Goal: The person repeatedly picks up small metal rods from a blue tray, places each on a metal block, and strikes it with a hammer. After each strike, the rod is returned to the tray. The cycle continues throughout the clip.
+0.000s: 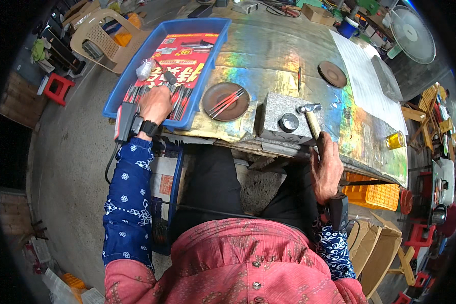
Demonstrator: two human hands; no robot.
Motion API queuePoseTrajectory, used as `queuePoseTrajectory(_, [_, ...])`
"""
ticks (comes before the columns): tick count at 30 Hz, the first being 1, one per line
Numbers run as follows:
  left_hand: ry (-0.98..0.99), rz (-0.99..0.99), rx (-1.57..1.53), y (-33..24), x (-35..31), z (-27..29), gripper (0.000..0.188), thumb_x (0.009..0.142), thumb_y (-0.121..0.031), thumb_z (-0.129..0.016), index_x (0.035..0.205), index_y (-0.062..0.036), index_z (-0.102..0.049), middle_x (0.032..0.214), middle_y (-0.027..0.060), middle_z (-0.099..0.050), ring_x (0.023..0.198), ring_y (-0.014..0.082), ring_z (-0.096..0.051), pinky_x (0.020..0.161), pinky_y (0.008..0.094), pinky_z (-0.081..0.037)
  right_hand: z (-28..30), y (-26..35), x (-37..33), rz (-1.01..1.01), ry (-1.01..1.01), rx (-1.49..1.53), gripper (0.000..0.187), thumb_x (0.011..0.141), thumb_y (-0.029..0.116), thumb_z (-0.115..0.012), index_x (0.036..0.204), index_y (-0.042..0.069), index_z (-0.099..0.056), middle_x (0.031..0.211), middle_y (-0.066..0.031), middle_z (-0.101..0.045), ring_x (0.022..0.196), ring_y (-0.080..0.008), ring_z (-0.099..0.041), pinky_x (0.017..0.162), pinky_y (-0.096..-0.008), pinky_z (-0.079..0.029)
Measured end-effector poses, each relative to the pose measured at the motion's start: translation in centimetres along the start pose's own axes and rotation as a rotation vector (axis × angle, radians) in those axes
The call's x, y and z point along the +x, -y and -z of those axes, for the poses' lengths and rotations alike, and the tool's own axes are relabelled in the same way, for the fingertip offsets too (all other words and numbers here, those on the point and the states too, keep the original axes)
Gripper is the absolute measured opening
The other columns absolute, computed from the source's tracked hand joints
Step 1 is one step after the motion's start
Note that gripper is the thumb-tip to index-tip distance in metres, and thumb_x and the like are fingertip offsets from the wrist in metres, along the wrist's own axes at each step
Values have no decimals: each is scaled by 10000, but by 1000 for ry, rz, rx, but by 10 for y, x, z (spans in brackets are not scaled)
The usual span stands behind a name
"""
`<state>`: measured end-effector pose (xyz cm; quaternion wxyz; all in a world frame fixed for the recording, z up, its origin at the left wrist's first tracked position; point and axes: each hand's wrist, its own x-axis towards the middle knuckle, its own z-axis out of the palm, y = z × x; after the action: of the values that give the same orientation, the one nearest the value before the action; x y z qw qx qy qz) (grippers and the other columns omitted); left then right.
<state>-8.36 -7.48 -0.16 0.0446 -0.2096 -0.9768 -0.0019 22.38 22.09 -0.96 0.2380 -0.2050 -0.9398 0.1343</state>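
Observation:
My left hand (155,105) reaches into a blue tray (197,104) with its fingers curled down among slim red, black and metal pieces (181,99) that look like tweezers. Those fingers are bent together, and what is between them is hidden. My right hand (326,169) is closed round the wooden handle of a hammer (313,121), whose metal head rests over a speckled stone block (276,114). A round dark disc-shaped piece (289,122) sits on that block. Between tray and block, a brown plate (211,92) carries several slim red pieces (227,104).
A second brown plate (332,74) and a thin dark stick (299,79) lie farther back on the table (268,55). A yellow cup (395,140) stands near the right edge, and a fan (412,33) at the back right. A beige chair (104,40) is beyond the tray.

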Motion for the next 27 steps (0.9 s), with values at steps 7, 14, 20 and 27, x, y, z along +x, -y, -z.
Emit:
queuePoseTrajectory(7, [57, 27, 27, -5, 13, -7, 213, 703, -88, -700, 844, 67, -664, 913, 299, -652, 895, 431, -654, 761, 481, -539, 0, -1, 0, 13, -14, 18, 489, 864, 96, -631, 1316, 61, -448, 1006, -198, -546, 853, -411, -596, 687, -462, -494])
queuePoseTrajectory(14, [149, 39, -13, 2, 19, -10, 187, 773, -37, -582, 910, 32, -688, 974, 282, -659, 968, 434, -639, 812, 489, -524, 4, 3, 3, -9, 4, 13, 475, 861, 105, -637, 1301, 63, -462, 979, -195, -559, 854, -404, -599, 691, -455, -490])
queuePoseTrajectory(20, [41, 28, -77, 12, 20, -22, 171, 699, -64, -613, 822, 46, -656, 886, 309, -629, 861, 438, -635, 720, 496, -502, 23, 0, 12, -17, 35, 76, 379, 864, 191, -666, 1193, 39, -553, 962, -183, -591, 835, -380, -606, 695, -430, -489])
queuePoseTrajectory(27, [-129, -17, -289, 12, 11, -17, 165, 729, -100, -620, 833, 27, -602, 800, 239, -636, 788, 412, -625, 699, 472, -481, 20, -46, 45, -111, 28, 83, 231, 881, 177, -634, 1056, 26, -634, 863, -172, -609, 724, -344, -604, 646, -410, -475])
